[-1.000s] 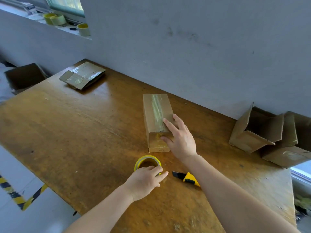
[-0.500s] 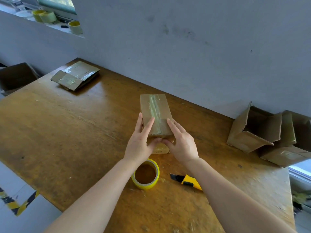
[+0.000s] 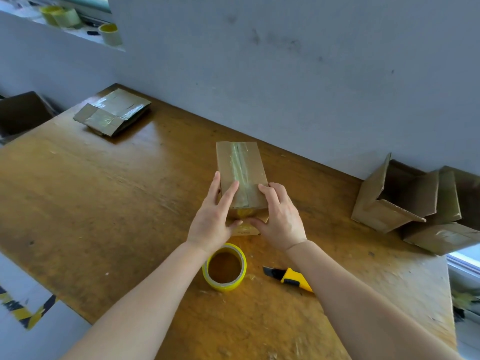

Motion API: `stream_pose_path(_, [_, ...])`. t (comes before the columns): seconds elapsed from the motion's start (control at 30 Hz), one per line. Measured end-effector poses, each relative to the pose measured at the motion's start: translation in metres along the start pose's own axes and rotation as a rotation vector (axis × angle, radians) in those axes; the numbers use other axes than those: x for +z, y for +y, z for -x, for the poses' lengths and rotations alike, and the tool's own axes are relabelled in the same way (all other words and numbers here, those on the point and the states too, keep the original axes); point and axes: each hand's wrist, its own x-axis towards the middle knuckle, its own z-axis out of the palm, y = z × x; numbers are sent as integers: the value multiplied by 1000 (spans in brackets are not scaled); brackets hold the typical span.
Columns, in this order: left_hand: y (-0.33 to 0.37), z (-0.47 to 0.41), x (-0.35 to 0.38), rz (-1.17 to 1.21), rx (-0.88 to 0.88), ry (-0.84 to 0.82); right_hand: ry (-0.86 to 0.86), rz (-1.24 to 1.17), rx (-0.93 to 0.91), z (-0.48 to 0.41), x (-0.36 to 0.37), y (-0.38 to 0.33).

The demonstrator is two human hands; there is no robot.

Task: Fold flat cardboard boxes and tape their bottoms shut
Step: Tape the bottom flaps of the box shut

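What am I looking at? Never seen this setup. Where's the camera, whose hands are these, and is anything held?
There is no machine here: a person works bare-handed. The one picture comes from a wide-angle camera worn on the head, looking forward and down, so both arms enter from below. The left hand and right hand lie on the near end of a cardboard box with tape along its top. Fingers are on top and thumbs on the near face, pressing rather than lifting. On the wooden table, nearer the person, lie a yellow tape roll and a yellow utility knife. Flat cardboard lies far left, and folded boxes sit at the right.
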Motion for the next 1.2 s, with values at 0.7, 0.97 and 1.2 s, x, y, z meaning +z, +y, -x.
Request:
stream_pose_path(0.7, [6,2,-8,803,-592,173,-138,-1093,1145,-1,-22,12])
stream_pose_path(0.97, [5,8,-2,1068,-819,-160,198,-606,624,-14,-40,-13])
stream_pose_path(1.2, [23,1,1,836,-794,-218,155,38,179,6,-42,-34])
